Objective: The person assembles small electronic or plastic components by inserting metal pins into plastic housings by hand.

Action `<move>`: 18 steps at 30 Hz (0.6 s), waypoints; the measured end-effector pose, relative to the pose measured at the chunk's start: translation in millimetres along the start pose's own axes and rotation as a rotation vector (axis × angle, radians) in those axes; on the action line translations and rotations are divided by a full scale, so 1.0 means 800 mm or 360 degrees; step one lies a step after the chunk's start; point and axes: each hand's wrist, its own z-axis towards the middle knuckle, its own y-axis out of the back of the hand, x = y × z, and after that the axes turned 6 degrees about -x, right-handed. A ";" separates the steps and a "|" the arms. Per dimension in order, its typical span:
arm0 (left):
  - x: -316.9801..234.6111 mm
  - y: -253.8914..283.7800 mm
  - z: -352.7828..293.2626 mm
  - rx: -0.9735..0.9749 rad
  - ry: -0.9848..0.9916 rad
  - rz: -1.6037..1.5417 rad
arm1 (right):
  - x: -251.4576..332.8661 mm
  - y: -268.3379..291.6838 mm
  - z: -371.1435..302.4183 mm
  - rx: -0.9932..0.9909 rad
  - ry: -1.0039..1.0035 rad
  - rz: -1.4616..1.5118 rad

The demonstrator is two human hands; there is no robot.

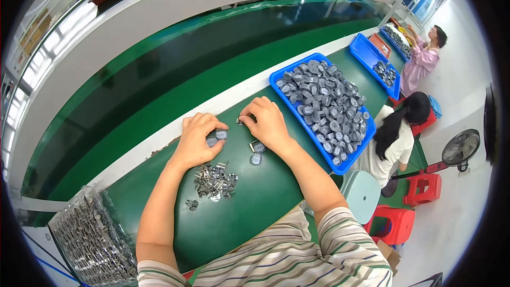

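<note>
My left hand (195,141) curls its fingers and thumb round small grey round-cornered plastic pieces (221,135) on the green worktop (265,188). Just to the right, my right hand (268,122) pinches a small metal part (239,121) between thumb and fingertips. Below the right wrist lie more grey plastic pieces (255,158), one with a metal strip beside it. Nearer to me, between my forearms, is a loose heap of small metal parts (217,180), with a little cluster (192,204) apart from it.
A blue tray (338,170) heaped with grey pieces stands to the right, a second blue tray (366,53) beyond it. Clear plastic packs of metal parts (93,236) lie at the near left. A green conveyor belt (175,95) runs behind. Two people sit at the right, near red stools (393,223).
</note>
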 end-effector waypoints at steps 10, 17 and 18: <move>-0.009 -0.008 0.006 -0.0108 0.0181 -0.0070 | 0.019 0.012 -0.003 0.0063 -0.0035 0.0450; -0.003 -0.011 0.001 -0.0062 0.0237 -0.0062 | 0.026 0.002 -0.006 0.0073 0.0220 0.0195; -0.003 -0.011 0.001 -0.0071 0.0243 -0.0061 | 0.026 0.003 -0.005 0.0077 0.0221 0.0195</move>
